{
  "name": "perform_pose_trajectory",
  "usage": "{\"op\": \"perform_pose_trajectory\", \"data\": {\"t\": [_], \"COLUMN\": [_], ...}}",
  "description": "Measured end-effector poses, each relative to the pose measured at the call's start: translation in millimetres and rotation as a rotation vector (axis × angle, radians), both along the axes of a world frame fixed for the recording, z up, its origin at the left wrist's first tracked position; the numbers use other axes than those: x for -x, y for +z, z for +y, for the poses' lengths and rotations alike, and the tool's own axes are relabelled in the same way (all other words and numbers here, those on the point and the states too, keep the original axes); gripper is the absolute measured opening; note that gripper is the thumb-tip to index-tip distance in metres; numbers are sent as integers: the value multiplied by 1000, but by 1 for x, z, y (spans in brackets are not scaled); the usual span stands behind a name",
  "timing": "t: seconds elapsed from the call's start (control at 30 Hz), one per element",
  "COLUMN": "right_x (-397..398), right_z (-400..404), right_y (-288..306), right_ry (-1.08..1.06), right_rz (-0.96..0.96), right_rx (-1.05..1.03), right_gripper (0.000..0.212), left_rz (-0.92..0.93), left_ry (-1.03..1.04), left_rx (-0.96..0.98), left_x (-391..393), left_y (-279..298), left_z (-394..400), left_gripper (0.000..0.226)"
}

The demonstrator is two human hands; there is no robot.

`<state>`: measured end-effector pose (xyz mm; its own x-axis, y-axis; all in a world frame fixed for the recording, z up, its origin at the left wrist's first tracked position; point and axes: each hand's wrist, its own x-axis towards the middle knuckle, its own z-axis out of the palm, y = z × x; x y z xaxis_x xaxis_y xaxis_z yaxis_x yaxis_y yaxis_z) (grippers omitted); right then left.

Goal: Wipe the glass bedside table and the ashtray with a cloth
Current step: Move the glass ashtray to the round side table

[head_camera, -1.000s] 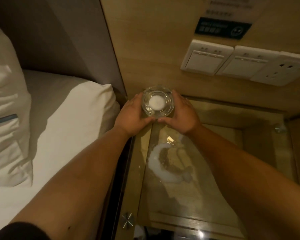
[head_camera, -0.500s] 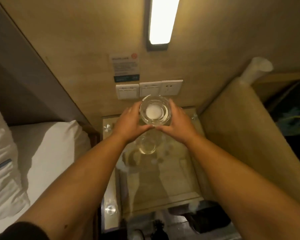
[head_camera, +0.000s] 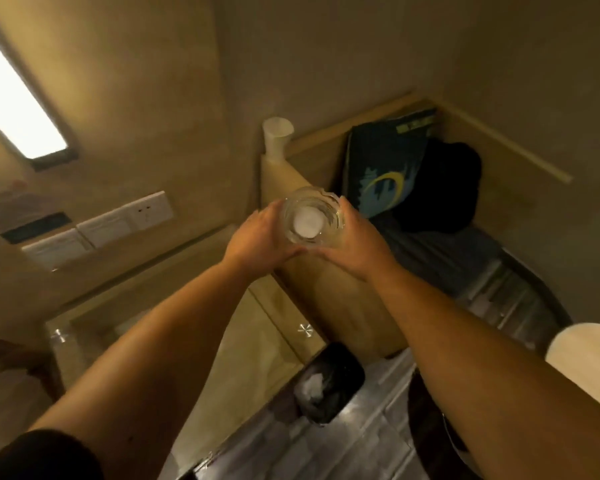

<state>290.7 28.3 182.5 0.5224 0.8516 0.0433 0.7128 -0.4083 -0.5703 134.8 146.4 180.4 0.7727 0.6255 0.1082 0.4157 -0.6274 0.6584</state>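
Both my hands hold a round clear glass ashtray (head_camera: pixel 312 216) in the air, with something white at its centre. My left hand (head_camera: pixel 257 237) grips its left side and my right hand (head_camera: pixel 355 247) grips its right side. The ashtray hangs above the right edge of the glass bedside table (head_camera: pixel 250 341), over a wooden partition. The table's glass top lies below my left forearm, with metal studs at its corners. No cloth is visible in either hand.
A black waste bin (head_camera: pixel 329 382) lined with a bag stands on the floor beside the table. A wooden partition (head_camera: pixel 333 306) topped by a white paper cup (head_camera: pixel 276 136) is on the right. Behind it lie a dark bag (head_camera: pixel 388 168) and clothing. Wall switches (head_camera: pixel 97 226) are at the left.
The ashtray has been lifted off the table and carried up and to the right, both hands still on it. My view has swung right, away from the bed.
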Motion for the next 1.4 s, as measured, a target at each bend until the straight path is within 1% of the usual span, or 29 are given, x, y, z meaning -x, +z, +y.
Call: {"op": "perform_pose_trajectory", "data": {"t": [0.07, 0.17, 0.23, 0.33, 0.4, 0.6, 0.73, 0.83, 1.0, 1.13, 1.3, 1.4], "right_x": [-30, -72, -103, -151, -180, -259, -296, -315, -333, -334, -338, -343], "right_z": [-37, -98, -142, -213, -265, -424, -516, -570, -636, -668, -689, -692], "right_y": [4, 9, 5, -1, -3, -20, -39, -58, -91, -123, -161, -181], "right_ry": [-51, -88, -126, -203, -251, -447, -589, -648, -742, -812, -878, -891], "right_rz": [15, 25, 24, 10, -7, -59, -32, 32, 93, 141, 176, 185], "right_rx": [-21, -62, -61, -37, -28, 50, 89, 96, 82, 90, 116, 112], "right_gripper": [118, 105, 100, 107, 103, 104, 104, 103, 101, 101, 105, 105], "left_rz": [9, 45, 20, -2, -5, 11, 36, 79, 143, 177, 247, 230], "left_ry": [-40, -104, -185, -313, -375, -543, -646, -713, -796, -862, -915, -928], "left_rx": [10, 8, -12, -2, 15, 80, 84, 94, 94, 69, 94, 88], "left_x": [-37, -93, -130, -188, -229, -348, -407, -438, -472, -490, -505, -512], "left_y": [1, 1, -1, -7, -13, -39, -61, -79, -107, -136, -178, -200], "left_z": [-26, -72, -107, -167, -211, -352, -439, -489, -553, -588, -610, -617], "left_gripper": [93, 89, 84, 80, 77, 73, 75, 78, 82, 86, 94, 88]}}
